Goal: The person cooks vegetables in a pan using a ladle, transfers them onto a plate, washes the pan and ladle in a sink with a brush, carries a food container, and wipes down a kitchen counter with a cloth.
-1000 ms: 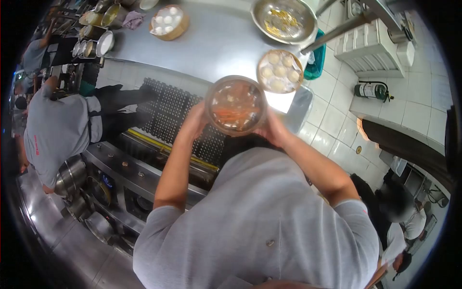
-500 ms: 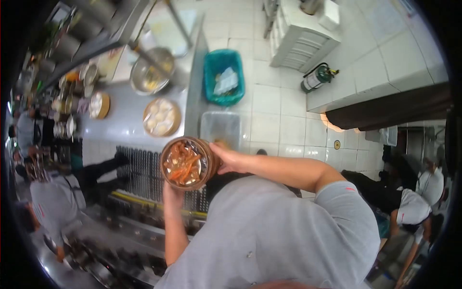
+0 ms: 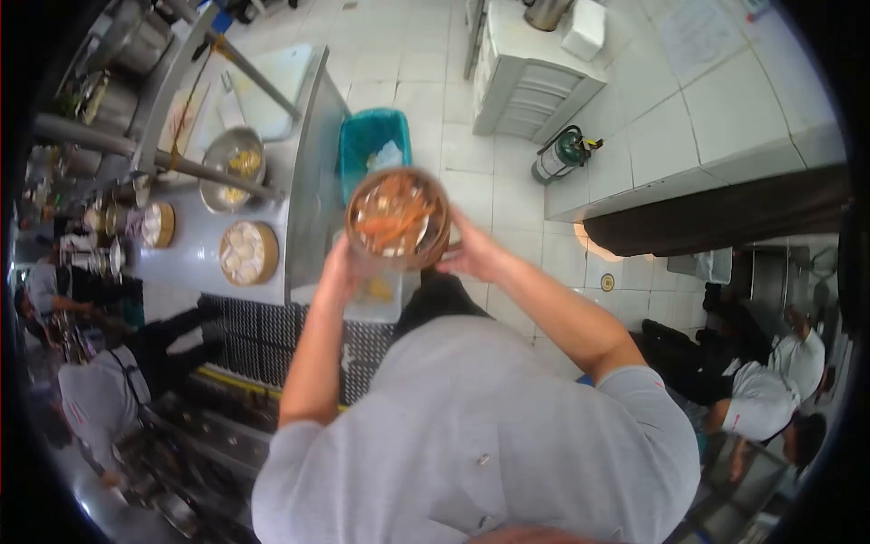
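Note:
A round bamboo steamer (image 3: 441,252) is held up in front of my body, apparently a stack of more than one. Orange-brown food (image 3: 395,220), in pieces that look like chicken feet, fills a dish inside the top one. My left hand (image 3: 337,267) grips the steamer's left side and my right hand (image 3: 477,254) grips its right side. Motion blurs the rim, and the fingers under and behind it are partly hidden.
On the steel counter (image 3: 195,263) at left stand a steamer of white buns (image 3: 248,253), another steamer (image 3: 158,225) and a metal bowl (image 3: 233,170). A teal bin (image 3: 372,136) and a clear tub (image 3: 385,310) are on the floor. Co-workers (image 3: 104,381) stand at both sides.
Both hands have carried the steamer away from my body and to the right, off the counter's corner toward the teal bin. My view has turned, shifting the counter leftward.

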{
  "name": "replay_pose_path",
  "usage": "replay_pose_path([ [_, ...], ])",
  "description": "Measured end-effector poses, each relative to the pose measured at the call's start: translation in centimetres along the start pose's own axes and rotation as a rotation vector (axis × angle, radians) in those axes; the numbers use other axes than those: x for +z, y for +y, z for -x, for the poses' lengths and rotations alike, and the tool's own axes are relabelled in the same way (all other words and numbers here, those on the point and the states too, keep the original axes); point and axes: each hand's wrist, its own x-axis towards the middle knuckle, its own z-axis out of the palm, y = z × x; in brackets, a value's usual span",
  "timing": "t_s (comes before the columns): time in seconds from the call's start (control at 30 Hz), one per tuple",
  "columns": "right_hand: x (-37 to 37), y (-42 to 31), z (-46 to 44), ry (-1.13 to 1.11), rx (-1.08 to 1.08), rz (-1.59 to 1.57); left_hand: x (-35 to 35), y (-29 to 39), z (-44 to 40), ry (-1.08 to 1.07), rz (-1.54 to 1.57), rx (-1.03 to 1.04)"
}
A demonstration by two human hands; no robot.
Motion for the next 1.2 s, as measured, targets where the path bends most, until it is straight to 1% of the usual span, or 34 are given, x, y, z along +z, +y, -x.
replay_pose_path([
  [0.03,-1.5,-1.5,-1.1,-0.007,0.049,-0.015,1.7,1.2,-1.6,-0.011,-0.024,0.000],
  [0.07,-2.6,-2.6,-1.8,-0.029,0.023,-0.027,3.6,2.8,-3.0,-0.031,-0.054,0.008],
  [0.1,-3.5,-4.3,-2.7,-0.052,-0.015,-0.035,4.6,3.7,-4.9,-0.020,-0.044,0.017],
  [0.13,-4.4,-5.9,-3.6,-0.057,-0.014,-0.025,5.6,4.7,-6.9,0.019,-0.099,-0.003],
  [0.2,-6.0,-9.5,-5.3,-0.013,-0.020,-0.032,7.4,6.8,-10.7,0.049,-0.156,-0.018],
  [0.37,-9.4,-18.4,-9.4,0.028,-0.074,-0.105,10.9,12.4,-21.4,-0.069,-0.175,-0.049],
  [0.4,-9.9,-20.4,-10.1,0.051,-0.089,-0.108,12.4,14.2,-23.3,-0.051,-0.206,-0.076],
  [0.5,-11.9,-25.9,-12.1,0.079,-0.115,-0.180,16.0,18.5,-29.8,-0.107,-0.257,-0.074],
  [0.63,-16.4,-34.1,-16.4,0.122,-0.156,-0.282,20.4,23.1,-40.6,-0.120,-0.293,-0.119],
  [0.7,-18.7,-38.5,-18.5,0.123,-0.182,-0.296,23.1,25.7,-46.3,-0.141,-0.327,-0.093],
  [0.73,-19.6,-40.4,-19.8,0.159,-0.223,-0.298,24.1,26.5,-48.6,-0.150,-0.340,-0.077],
  [0.83,-24.5,-46.8,-24.3,0.087,-0.297,-0.300,28.1,29.5,-56.6,-0.161,-0.313,-0.069],
  [0.9,-26.6,-51.1,-26.3,0.063,-0.309,-0.313,31.2,31.7,-60.4,-0.173,-0.305,-0.063],
  [0.97,-28.3,-56.6,-28.4,0.139,-0.251,-0.353,34.5,34.3,-64.7,-0.073,-0.322,-0.073],
  [1.03,-30.1,-61.3,-30.2,0.136,-0.255,-0.353,36.2,36.3,-69.5,-0.095,-0.322,-0.065],
  [1.2,-34.1,-70.2,-36.9,0.159,-0.318,-0.381,39.9,41.3,-81.8,-0.098,-0.342,-0.069],
])
